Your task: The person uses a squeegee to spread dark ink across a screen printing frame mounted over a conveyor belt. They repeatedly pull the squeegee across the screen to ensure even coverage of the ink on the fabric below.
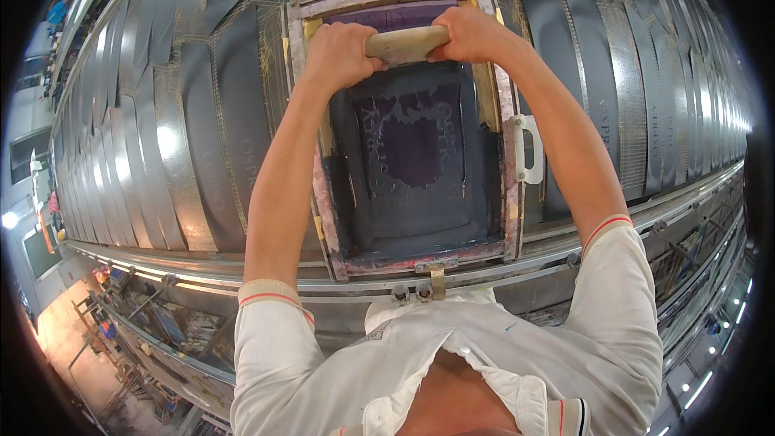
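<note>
My left hand [343, 52] and my right hand [471, 35] grip the two ends of a squeegee [406, 44] with a pale handle. Both hands are closed around it, near the far end of a screen-printing frame [510, 218]. Dark ink [412, 214] coats much of the mesh inside the frame, thickest along the sides and near end. In the middle of the mesh a purplish patch [412, 149] shows through, with faint lettering around it. The squeegee's lower edge is hidden behind its handle and my hands.
Dark fabric pieces [218, 113] lie in rows on the long table on both sides of the frame. A white bracket handle [529, 149] sticks out from the frame's right side. Metal rails [557, 236] run along the table's near edge, with a clamp [437, 282] at the frame.
</note>
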`<state>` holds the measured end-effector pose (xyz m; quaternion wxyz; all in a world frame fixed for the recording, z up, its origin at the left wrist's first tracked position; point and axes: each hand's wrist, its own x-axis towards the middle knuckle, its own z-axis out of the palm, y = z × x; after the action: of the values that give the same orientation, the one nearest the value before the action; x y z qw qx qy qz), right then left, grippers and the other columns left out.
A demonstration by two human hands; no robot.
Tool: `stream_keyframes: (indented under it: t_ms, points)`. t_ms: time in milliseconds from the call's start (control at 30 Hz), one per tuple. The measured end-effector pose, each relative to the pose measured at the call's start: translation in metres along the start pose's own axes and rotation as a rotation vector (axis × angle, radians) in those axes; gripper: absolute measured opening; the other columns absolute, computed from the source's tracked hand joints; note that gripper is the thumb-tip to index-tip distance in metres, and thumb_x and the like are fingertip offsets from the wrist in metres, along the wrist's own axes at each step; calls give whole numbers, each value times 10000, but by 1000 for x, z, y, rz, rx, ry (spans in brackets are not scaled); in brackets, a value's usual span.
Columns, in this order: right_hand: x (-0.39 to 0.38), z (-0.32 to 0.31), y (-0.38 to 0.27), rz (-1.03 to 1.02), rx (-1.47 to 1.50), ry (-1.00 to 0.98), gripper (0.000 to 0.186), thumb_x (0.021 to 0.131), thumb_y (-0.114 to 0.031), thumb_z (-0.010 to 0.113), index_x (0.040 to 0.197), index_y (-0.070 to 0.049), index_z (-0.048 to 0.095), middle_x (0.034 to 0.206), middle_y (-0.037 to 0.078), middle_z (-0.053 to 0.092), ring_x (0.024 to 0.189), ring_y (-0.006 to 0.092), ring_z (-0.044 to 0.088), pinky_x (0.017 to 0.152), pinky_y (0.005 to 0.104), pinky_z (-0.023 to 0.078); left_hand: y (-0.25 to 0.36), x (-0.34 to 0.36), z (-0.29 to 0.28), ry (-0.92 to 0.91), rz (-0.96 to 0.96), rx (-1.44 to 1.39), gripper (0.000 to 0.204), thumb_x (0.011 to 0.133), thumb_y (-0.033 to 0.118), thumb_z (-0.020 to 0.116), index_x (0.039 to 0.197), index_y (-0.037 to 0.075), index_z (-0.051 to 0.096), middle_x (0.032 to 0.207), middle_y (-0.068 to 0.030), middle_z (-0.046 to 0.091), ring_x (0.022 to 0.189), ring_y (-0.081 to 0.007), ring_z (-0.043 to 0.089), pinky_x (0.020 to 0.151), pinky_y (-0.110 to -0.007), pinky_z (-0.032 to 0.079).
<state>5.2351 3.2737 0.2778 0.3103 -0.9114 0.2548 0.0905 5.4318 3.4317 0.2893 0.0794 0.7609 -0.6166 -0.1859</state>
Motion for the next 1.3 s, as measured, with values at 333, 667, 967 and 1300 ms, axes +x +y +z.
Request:
stream_keyframes:
  t_ms: [333,667,967,1300]
  points:
    - [-28,28,-7,-17,-38,104,297,766,-264,863,961,-68,757,795,167,711,782,353,699,702,429,524,1,-29,25,131,81,41,319,716,347,867,942,139,782,855,-129,755,853,-346,718,797,-455,531]
    - [-242,151,-84,-171,-14,193,325,769,-284,889,1010,-112,753,976,127,739,936,364,696,830,448,548,85,-271,102,226,132,34,271,668,146,869,905,138,738,878,-15,713,804,-251,636,837,-393,428]
    - [-181,116,56,544,217,929,370,962,-412,698,1111,-76,737,1117,151,740,1050,348,688,917,442,516,89,-277,103,266,193,114,325,620,137,868,919,138,739,978,7,721,917,-213,641,877,-385,437]
    - [-166,81,11,512,537,828,255,992,-317,696,1041,-70,733,849,54,683,745,131,587,707,325,480,57,-307,79,352,145,-91,375,602,46,801,960,141,741,1016,6,737,927,-206,678,867,-372,440]
